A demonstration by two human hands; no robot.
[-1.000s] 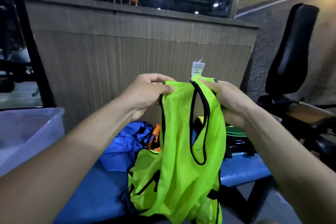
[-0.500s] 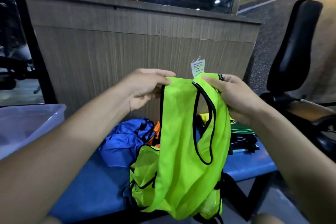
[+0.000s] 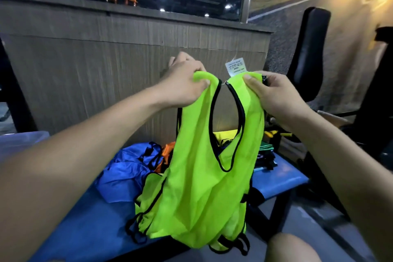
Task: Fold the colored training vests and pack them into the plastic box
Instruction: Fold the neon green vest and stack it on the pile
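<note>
Both hands hold a neon-green training vest up in the air above the blue tabletop. The left hand grips the vest's left shoulder strap, its fingers curled and clamped over the bunched top of the strap. The right hand pinches the right shoulder strap, thumb pressed on the front of the fabric and the other fingers wrapped behind it. The two straps are held just beside each other, with the black-trimmed neck opening hanging between them in a long loop. A white label sticks up from the top of the right strap.

The vest's body hangs down in loose folds, and its lower hem drapes past the near edge of the tabletop, where black elastic side loops dangle. More neon-green fabric lies bunched under it.

Behind the hanging vest, toward the far edge of the tabletop, lies a pile of other vests: a crumpled blue vest on the left, an orange vest showing just beside it, and a yellow vest and dark green vest toward the right end. The plastic box stands at the far left, partly hidden by the left forearm. A wood-panelled counter wall rises behind the tabletop, and a black padded seat stands to the right.
</note>
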